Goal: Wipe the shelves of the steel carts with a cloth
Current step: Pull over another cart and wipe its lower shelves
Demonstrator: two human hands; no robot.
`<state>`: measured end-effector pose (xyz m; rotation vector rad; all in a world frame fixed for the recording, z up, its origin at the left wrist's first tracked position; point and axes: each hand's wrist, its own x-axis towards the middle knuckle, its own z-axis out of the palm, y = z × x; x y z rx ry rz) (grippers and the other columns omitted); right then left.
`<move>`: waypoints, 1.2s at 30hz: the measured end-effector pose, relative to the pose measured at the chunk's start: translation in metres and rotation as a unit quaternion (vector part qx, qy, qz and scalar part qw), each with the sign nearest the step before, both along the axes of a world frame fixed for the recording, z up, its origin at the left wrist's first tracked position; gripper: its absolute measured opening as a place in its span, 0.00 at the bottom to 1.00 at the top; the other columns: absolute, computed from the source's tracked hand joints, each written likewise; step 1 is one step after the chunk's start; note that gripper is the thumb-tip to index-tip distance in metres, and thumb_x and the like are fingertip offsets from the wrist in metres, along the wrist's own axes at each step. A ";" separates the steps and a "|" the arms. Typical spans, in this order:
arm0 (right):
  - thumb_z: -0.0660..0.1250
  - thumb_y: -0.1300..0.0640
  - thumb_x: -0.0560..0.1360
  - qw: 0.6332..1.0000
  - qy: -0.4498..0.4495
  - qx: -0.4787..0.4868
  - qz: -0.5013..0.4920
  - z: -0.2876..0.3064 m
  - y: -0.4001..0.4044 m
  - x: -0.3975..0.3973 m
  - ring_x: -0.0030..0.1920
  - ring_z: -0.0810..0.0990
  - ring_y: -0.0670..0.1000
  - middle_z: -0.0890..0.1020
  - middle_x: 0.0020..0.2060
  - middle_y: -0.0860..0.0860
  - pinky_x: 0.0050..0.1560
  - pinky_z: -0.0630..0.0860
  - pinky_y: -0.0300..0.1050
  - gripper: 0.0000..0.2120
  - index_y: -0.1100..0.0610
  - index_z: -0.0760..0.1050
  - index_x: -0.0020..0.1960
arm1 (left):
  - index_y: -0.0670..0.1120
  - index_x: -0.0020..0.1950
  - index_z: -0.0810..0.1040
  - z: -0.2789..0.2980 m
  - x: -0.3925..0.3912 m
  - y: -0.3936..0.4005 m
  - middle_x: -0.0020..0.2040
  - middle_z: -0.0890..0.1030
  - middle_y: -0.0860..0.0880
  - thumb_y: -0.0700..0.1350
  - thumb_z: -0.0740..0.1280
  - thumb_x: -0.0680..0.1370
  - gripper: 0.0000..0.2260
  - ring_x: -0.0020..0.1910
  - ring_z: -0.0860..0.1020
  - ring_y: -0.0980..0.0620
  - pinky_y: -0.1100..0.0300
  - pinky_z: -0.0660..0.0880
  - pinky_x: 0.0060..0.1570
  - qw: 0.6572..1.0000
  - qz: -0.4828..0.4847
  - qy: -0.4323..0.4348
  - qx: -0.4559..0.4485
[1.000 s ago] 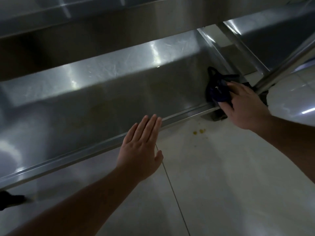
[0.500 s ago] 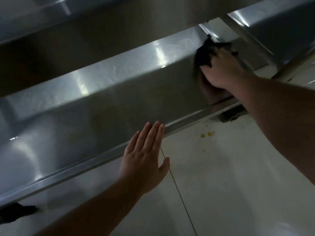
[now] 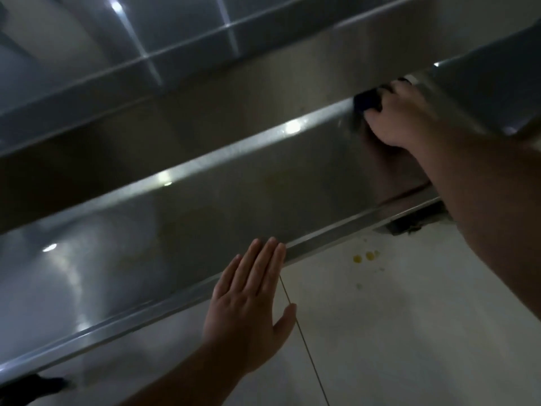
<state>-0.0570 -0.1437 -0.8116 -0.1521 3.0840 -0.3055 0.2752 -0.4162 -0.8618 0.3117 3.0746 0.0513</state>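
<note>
Since the frame half a second back, the right hand [image 3: 401,118] has pushed further toward the upper right of the frame, deeper along the back edge of the shelf [image 3: 222,218], and the view has tilted so more of the cart's upper tier shows at top. The left hand [image 3: 251,294] has barely shifted.

State now: the right hand's fingers are curled over the dark cloth [image 3: 366,99], pressing it against the far right corner of the shelf, under the overhang of the tier above. Only a small part of the cloth shows past the knuckles; the rest is hidden under the hand. The left hand is flat, fingers straight and together, holding nothing. Its fingertips reach the front rim of the shelf at lower centre (contact or just above it, cannot tell).

Risks from here:
- The cloth is bunched in the corner, so a long stroke leftward could drag only a narrow strip and leave most of the shelf unwiped.
- The knuckles sit close under the upper tier; a quick pull-back could knock them on that edge.
- The cart probably rolls on casters; a hard push with only light bracing from the left hand could shift it.

The cloth is under the right hand and well apart from the left, which is down at the near rim.
</note>
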 end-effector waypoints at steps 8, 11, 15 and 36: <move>0.67 0.45 0.79 0.974 -0.020 -0.068 0.215 0.012 -0.087 0.057 0.75 0.67 0.58 0.71 0.75 0.57 0.75 0.60 0.47 0.28 0.58 0.72 0.74 | 0.48 0.87 0.50 0.008 -0.009 -0.005 0.87 0.53 0.50 0.67 0.60 0.81 0.41 0.86 0.51 0.50 0.48 0.53 0.81 1.000 0.005 0.003 -0.009; 0.67 0.45 0.76 0.953 -0.028 -0.095 0.285 0.006 -0.065 0.113 0.76 0.65 0.53 0.72 0.75 0.56 0.73 0.52 0.34 0.32 0.60 0.71 0.75 | 0.48 0.87 0.50 0.009 -0.005 -0.001 0.87 0.52 0.50 0.66 0.59 0.81 0.41 0.86 0.50 0.50 0.48 0.52 0.81 1.000 0.003 -0.006 -0.007; 0.71 0.51 0.76 0.961 -0.029 -0.068 0.268 0.001 -0.021 0.106 0.74 0.69 0.58 0.73 0.73 0.59 0.74 0.63 0.46 0.30 0.61 0.71 0.75 | 0.48 0.87 0.48 0.007 -0.004 -0.003 0.87 0.51 0.50 0.67 0.57 0.82 0.41 0.86 0.49 0.50 0.48 0.51 0.81 1.000 -0.001 -0.005 -0.012; 0.59 0.39 0.74 0.973 0.011 -0.066 0.222 -0.004 -0.088 0.117 0.73 0.71 0.60 0.75 0.71 0.56 0.72 0.68 0.53 0.33 0.56 0.74 0.72 | 0.48 0.87 0.44 0.006 -0.007 -0.006 0.87 0.49 0.49 0.67 0.55 0.83 0.40 0.86 0.47 0.49 0.49 0.48 0.82 1.000 -0.012 -0.015 -0.004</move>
